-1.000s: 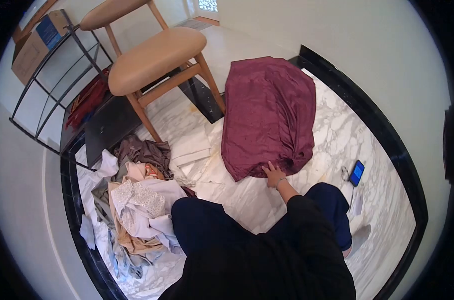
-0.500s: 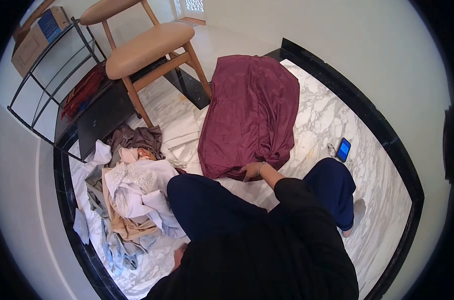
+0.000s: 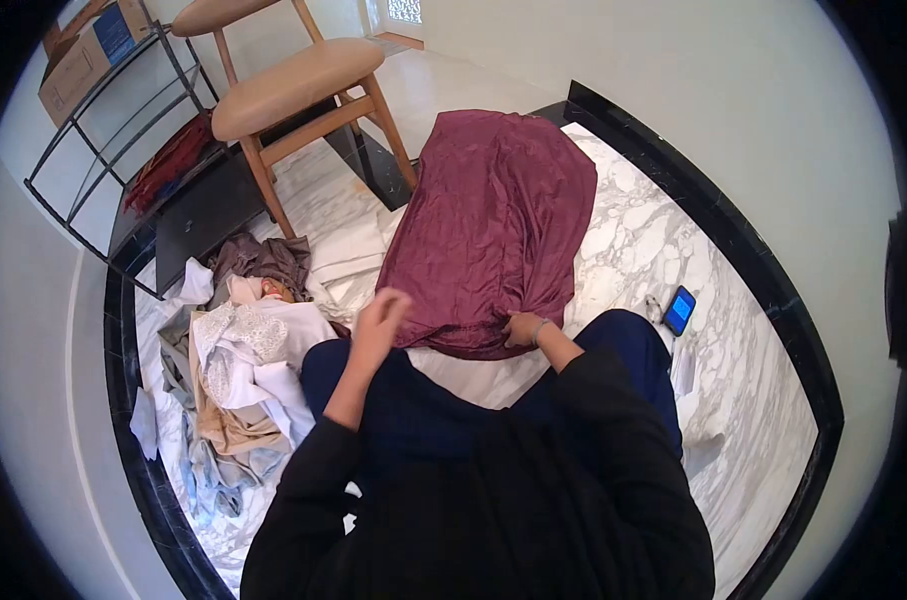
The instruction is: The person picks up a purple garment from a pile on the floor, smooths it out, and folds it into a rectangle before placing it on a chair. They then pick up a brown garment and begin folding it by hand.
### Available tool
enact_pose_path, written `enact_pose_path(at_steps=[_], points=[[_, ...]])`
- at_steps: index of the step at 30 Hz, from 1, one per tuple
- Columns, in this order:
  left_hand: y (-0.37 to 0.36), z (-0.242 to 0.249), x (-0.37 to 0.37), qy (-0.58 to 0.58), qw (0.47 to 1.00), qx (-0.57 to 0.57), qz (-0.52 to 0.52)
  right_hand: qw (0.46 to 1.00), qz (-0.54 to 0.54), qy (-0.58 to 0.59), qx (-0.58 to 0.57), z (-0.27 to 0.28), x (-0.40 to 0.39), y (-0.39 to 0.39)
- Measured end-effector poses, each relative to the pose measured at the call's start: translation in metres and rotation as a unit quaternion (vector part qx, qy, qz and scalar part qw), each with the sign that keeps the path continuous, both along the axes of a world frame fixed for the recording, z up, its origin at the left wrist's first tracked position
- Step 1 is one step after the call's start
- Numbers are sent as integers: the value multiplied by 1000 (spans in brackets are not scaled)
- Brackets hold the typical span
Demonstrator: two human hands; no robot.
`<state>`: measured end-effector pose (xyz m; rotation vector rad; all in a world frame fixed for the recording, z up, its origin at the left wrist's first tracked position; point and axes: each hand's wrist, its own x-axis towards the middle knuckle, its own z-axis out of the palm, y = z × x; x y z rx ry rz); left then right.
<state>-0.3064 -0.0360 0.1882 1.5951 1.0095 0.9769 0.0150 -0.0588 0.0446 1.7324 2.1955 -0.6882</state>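
A large maroon cloth (image 3: 483,220), shiny and wrinkled, lies spread on the marble floor in front of my knees. My right hand (image 3: 525,328) is at its near edge, fingers closed on gathered fabric. Above the cloth's near left corner my left hand (image 3: 378,322) is raised, a little blurred, its fingers loosely bent and apart with nothing in them. To the left, beside my knee, sits a heap of crumpled clothes; a white lace garment (image 3: 243,340) is on top and a brown cloth (image 3: 263,262) behind it.
A wooden chair (image 3: 298,85) with a tan seat stands behind the heap. Left of it is a black metal rack (image 3: 98,170) with a cardboard box (image 3: 78,80) on top. A phone (image 3: 679,310) with its screen lit lies right of my knee. Black skirting edges the walls.
My left hand has come up from low beside my body to the cloth's near left corner. My right hand has shifted slightly right along the near edge, and my right knee has moved inward.
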Motion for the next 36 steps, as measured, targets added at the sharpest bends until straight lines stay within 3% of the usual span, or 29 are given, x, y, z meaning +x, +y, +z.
enact_pose_path(at_steps=[3,5,8,11,14,18,21,24,25,27,31,34,36], points=[[43,-57,67,144,971,27,-187,987,-132,83,45,-7,8,0],[49,-100,98,301,930,96,-188,965,-209,137,79,5,17,-1],[39,-179,114,460,870,75,-160,932,-217,265,115,0,37,-4],[22,-168,112,528,816,174,-158,929,-229,281,76,-4,58,-2],[33,-153,114,527,823,146,-153,942,-250,222,31,2,51,-2],[51,-171,111,498,854,102,-108,953,-257,161,-9,-14,42,5],[60,-177,112,448,886,-16,-114,960,-236,149,-39,-15,39,13],[78,-173,113,364,918,-61,-145,953,-258,159,-24,-19,43,21],[84,-168,114,275,947,-91,-143,947,-274,166,-10,-20,45,23],[96,-152,113,88,976,-149,-132,907,-347,218,101,-7,56,24],[111,-100,106,-44,978,-179,-97,785,-431,305,326,-1,86,27],[119,-90,100,-60,985,-146,-71,741,-460,312,377,6,102,22],[122,-90,93,101,991,66,-61,730,-463,297,406,12,105,21]])
